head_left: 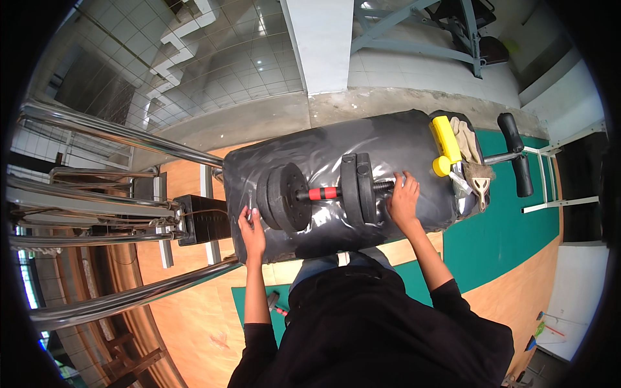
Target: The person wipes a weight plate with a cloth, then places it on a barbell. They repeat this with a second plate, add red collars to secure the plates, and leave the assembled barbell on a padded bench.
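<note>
Two-ended black dumbbell (pixel 323 193), red-handled

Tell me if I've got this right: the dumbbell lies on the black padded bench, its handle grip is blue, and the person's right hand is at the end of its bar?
Not quite. The head view shows the dumbbell on the black padded bench with the right hand at the end of its bar, but the handle grip is red, not blue.

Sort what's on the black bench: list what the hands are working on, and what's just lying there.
In hand:
dumbbell, right hand at its threaded end
left hand by the left plates
right plates
bench under it

Lying about:
yellow tool
gloves
brush
</note>
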`<move>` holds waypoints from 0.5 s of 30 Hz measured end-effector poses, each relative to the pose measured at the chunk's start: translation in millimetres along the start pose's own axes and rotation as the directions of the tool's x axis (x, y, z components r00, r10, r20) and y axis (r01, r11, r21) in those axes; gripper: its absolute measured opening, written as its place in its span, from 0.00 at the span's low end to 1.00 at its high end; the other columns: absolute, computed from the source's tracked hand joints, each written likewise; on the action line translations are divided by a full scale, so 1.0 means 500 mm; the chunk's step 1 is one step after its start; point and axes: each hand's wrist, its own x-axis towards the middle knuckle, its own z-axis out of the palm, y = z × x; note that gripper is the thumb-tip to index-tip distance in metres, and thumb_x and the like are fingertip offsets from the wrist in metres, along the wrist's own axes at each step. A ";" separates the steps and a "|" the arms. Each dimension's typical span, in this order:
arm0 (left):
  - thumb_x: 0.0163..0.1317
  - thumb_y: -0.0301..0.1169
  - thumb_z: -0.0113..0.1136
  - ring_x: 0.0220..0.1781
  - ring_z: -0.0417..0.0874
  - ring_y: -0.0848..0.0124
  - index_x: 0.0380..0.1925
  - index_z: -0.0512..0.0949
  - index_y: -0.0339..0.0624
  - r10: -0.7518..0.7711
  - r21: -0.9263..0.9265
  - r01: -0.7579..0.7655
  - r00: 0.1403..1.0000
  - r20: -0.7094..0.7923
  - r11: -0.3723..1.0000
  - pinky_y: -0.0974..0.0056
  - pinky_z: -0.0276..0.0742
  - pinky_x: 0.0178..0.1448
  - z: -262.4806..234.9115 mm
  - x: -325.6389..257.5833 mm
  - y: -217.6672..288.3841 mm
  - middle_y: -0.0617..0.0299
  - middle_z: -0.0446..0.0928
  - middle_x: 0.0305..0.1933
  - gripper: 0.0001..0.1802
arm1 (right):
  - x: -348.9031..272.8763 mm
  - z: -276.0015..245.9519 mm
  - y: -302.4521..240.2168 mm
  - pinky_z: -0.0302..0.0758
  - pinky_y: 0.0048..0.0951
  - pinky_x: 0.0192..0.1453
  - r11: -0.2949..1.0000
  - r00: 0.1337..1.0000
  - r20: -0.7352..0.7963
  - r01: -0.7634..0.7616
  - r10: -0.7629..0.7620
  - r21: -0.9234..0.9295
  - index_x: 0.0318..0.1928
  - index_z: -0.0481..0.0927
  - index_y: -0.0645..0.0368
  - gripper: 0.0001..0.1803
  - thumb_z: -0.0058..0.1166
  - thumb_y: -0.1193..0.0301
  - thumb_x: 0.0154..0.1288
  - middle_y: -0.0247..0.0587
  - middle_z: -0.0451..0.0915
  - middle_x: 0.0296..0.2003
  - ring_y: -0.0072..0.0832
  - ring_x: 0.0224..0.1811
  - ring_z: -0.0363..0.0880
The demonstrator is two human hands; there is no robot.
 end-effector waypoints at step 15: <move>0.65 0.64 0.32 0.51 0.76 0.62 0.62 0.60 0.37 -0.432 -0.313 0.499 0.863 0.261 0.808 0.57 0.75 0.49 -0.024 -0.092 -0.116 0.52 0.66 0.59 0.42 | -0.225 0.035 -0.023 0.60 0.45 0.62 0.936 0.978 0.071 -0.207 0.195 0.285 0.53 0.63 0.66 0.33 0.56 0.83 0.42 0.56 0.62 0.55 0.53 0.57 0.61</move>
